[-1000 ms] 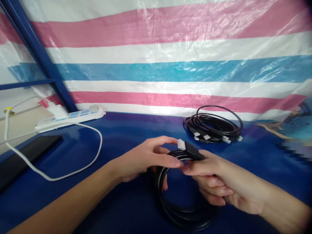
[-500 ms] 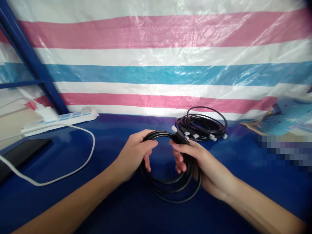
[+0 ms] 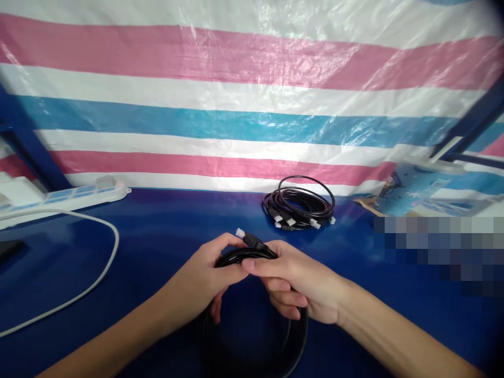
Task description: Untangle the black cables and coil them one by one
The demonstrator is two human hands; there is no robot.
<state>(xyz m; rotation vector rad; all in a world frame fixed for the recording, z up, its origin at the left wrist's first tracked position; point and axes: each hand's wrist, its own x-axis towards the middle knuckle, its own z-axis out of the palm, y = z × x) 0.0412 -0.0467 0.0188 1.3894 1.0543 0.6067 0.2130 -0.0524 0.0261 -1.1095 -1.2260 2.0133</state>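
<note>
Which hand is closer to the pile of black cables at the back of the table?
Right. The right hand sits just in front of the pile of black cables, while the left hand is farther off to the left. Both grip the black cable coil.

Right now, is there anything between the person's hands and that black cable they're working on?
No. Both the left hand and the right hand already grip the coiled black cable, fingers closed around its top. The other cable bundle lies apart, farther back on the blue table.
</note>
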